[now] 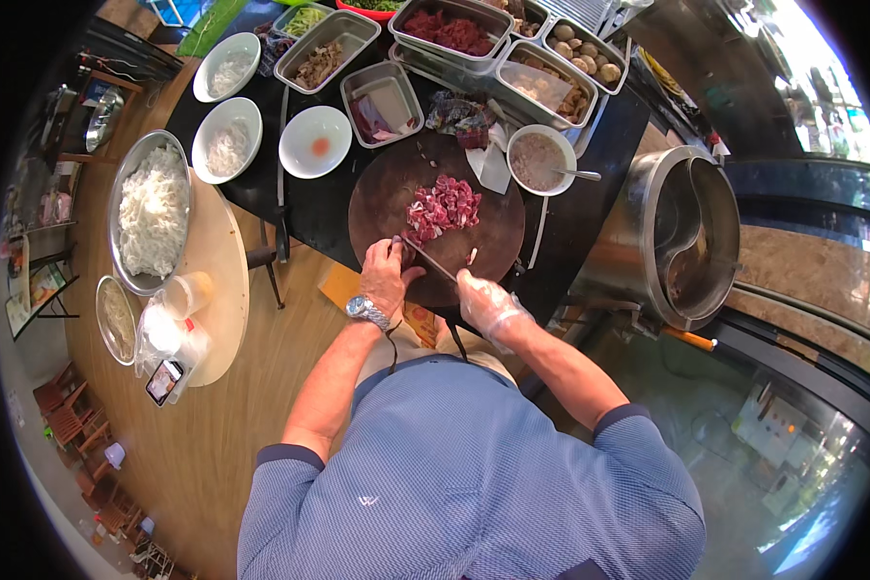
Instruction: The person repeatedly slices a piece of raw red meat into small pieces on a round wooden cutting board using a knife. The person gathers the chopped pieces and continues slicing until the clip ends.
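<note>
My right hand (487,301), in a clear plastic glove, grips the handle of a kitchen knife (433,262). The blade points up and left across a round wooden chopping board (377,192). Beside the blade tip, my bare left hand (384,279) has its fingers curled on a dark red piece of meat (407,254), mostly covered by the fingers. A pile of sliced raw red meat (446,206) lies on the board just beyond the blade. One small scrap of meat (472,255) sits apart, to the right of the knife.
Beyond the board stand a white bowl of minced meat with a spoon (540,161), a crumpled cloth (458,119) and metal trays of food (453,32). White bowls (315,142) are at left, near a basin of white noodles (151,210). A divided metal pot (689,239) stands right.
</note>
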A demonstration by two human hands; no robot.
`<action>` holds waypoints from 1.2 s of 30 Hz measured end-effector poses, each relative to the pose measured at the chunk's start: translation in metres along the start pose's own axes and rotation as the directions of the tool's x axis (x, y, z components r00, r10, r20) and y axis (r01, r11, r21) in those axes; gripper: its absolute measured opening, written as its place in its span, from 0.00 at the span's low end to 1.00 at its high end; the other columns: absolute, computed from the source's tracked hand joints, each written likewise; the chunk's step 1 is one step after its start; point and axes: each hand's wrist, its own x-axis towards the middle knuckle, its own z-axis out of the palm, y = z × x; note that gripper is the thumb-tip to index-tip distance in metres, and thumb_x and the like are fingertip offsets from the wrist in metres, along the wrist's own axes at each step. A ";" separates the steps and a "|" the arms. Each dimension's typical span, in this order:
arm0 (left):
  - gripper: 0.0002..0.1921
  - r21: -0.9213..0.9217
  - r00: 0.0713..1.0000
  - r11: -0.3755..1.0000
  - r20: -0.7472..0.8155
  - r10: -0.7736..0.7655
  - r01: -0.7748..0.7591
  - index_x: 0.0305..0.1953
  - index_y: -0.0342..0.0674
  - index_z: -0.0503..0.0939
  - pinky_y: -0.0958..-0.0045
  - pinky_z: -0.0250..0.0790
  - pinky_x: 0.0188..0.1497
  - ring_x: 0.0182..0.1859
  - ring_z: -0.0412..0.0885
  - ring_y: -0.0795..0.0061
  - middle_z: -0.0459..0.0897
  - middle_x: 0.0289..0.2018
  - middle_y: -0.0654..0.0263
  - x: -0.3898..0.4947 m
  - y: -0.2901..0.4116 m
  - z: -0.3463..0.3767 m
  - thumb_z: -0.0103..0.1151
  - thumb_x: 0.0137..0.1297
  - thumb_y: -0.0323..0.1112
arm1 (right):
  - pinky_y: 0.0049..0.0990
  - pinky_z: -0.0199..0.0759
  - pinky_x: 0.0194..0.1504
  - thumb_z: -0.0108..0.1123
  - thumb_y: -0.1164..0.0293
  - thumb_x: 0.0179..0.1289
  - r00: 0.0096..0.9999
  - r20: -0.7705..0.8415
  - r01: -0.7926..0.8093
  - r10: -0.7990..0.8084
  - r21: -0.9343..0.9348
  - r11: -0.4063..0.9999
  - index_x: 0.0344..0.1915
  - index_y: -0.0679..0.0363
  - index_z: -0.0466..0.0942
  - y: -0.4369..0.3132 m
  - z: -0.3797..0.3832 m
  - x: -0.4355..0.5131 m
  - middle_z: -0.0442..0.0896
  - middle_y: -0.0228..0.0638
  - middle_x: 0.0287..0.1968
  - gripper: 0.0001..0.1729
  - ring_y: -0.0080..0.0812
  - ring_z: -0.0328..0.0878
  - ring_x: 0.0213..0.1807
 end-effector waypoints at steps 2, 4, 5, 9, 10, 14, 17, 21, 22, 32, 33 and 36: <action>0.20 0.012 0.998 0.999 0.025 -0.053 0.053 0.53 0.34 0.83 0.55 0.76 0.57 0.55 0.80 0.48 0.80 0.50 0.52 0.004 0.000 -0.002 0.72 0.59 0.33 | 0.54 0.79 0.38 0.50 0.73 0.73 0.999 -0.052 -0.012 0.012 -0.005 1.000 0.41 0.64 0.70 -0.005 -0.009 0.027 0.85 0.60 0.33 0.05 0.62 0.86 0.39; 0.20 0.004 0.990 0.992 0.068 -0.123 0.123 0.51 0.36 0.84 0.53 0.77 0.54 0.52 0.81 0.48 0.82 0.47 0.53 0.008 -0.006 0.004 0.71 0.58 0.34 | 0.51 0.77 0.39 0.49 0.68 0.77 0.994 -0.095 -0.061 0.060 -0.014 0.998 0.41 0.63 0.71 0.000 -0.007 0.047 0.84 0.57 0.33 0.09 0.59 0.86 0.39; 0.19 -0.032 0.989 0.991 0.066 -0.129 0.132 0.51 0.36 0.84 0.53 0.78 0.53 0.49 0.82 0.47 0.82 0.44 0.53 0.012 -0.009 0.006 0.70 0.59 0.35 | 0.50 0.75 0.40 0.47 0.67 0.78 0.990 -0.132 -0.054 0.053 -0.006 0.999 0.40 0.63 0.71 0.002 -0.010 0.050 0.84 0.57 0.33 0.11 0.57 0.85 0.40; 0.15 -0.337 0.906 0.849 0.267 -0.328 0.406 0.49 0.34 0.84 0.53 0.82 0.44 0.34 0.85 0.44 0.86 0.33 0.50 0.030 -0.014 -0.005 0.59 0.64 0.35 | 0.43 0.72 0.41 0.40 0.64 0.81 0.990 -0.046 -0.130 0.131 0.032 0.991 0.40 0.62 0.72 -0.013 -0.025 0.035 0.83 0.54 0.32 0.15 0.52 0.84 0.41; 0.16 -0.450 0.794 0.668 0.463 -0.393 0.593 0.49 0.34 0.84 0.54 0.82 0.42 0.33 0.85 0.44 0.87 0.33 0.48 0.036 -0.006 -0.011 0.59 0.64 0.34 | 0.44 0.73 0.40 0.42 0.65 0.81 0.994 -0.043 -0.101 0.100 -0.012 0.995 0.40 0.62 0.71 -0.010 -0.021 0.031 0.83 0.54 0.32 0.14 0.53 0.84 0.41; 0.16 -0.043 0.850 0.895 0.338 -0.404 0.443 0.52 0.36 0.84 0.53 0.80 0.49 0.42 0.85 0.46 0.85 0.40 0.49 0.036 0.015 -0.021 0.64 0.67 0.37 | 0.47 0.75 0.39 0.47 0.68 0.79 0.999 -0.036 -0.034 0.032 -0.061 0.998 0.42 0.64 0.70 -0.019 -0.022 0.019 0.84 0.56 0.32 0.10 0.55 0.86 0.40; 0.14 0.089 0.983 0.980 0.031 -0.182 0.178 0.49 0.39 0.86 0.52 0.77 0.55 0.49 0.82 0.47 0.82 0.44 0.54 0.024 0.005 -0.010 0.66 0.68 0.39 | 0.51 0.79 0.40 0.48 0.71 0.77 0.997 -0.037 -0.062 0.062 -0.008 0.998 0.44 0.65 0.70 -0.031 -0.025 0.015 0.85 0.58 0.35 0.08 0.58 0.87 0.42; 0.10 -0.092 0.999 0.995 0.012 -0.043 0.044 0.47 0.40 0.86 0.56 0.77 0.52 0.49 0.83 0.49 0.84 0.46 0.56 0.012 0.003 0.002 0.61 0.69 0.34 | 0.48 0.80 0.33 0.53 0.74 0.73 0.993 -0.115 -0.017 0.012 -0.039 0.999 0.42 0.66 0.69 -0.031 -0.008 0.015 0.85 0.56 0.31 0.06 0.56 0.88 0.37; 0.10 -0.073 0.996 0.995 0.063 -0.067 0.072 0.47 0.40 0.87 0.56 0.77 0.52 0.49 0.83 0.49 0.84 0.46 0.56 0.010 0.000 0.009 0.60 0.70 0.34 | 0.48 0.82 0.34 0.53 0.76 0.71 0.995 -0.103 0.011 -0.016 -0.052 0.999 0.42 0.65 0.69 -0.032 -0.007 0.012 0.85 0.55 0.31 0.05 0.55 0.88 0.37; 0.07 0.101 0.993 0.993 0.091 -0.073 0.064 0.33 0.35 0.84 0.60 0.79 0.52 0.48 0.83 0.53 0.85 0.41 0.55 0.007 -0.003 0.021 0.55 0.62 0.25 | 0.43 0.81 0.35 0.55 0.77 0.68 0.995 -0.066 0.076 -0.081 -0.079 0.994 0.42 0.65 0.69 -0.037 0.004 0.026 0.84 0.50 0.33 0.06 0.51 0.89 0.38; 0.07 0.116 0.991 0.991 0.111 -0.075 0.062 0.32 0.35 0.84 0.60 0.79 0.52 0.48 0.83 0.53 0.85 0.41 0.55 0.007 -0.004 0.023 0.55 0.62 0.25 | 0.43 0.81 0.34 0.55 0.77 0.69 0.995 -0.072 0.070 -0.073 -0.051 0.996 0.42 0.64 0.69 -0.044 0.003 0.038 0.84 0.50 0.34 0.06 0.50 0.89 0.38; 0.07 0.081 0.997 0.995 0.045 -0.067 0.063 0.30 0.35 0.84 0.58 0.80 0.51 0.48 0.83 0.53 0.85 0.38 0.55 0.005 -0.003 0.026 0.55 0.61 0.25 | 0.43 0.81 0.37 0.55 0.76 0.69 0.997 -0.020 0.072 -0.075 -0.132 0.989 0.43 0.63 0.69 -0.020 0.025 0.029 0.84 0.50 0.35 0.05 0.50 0.89 0.41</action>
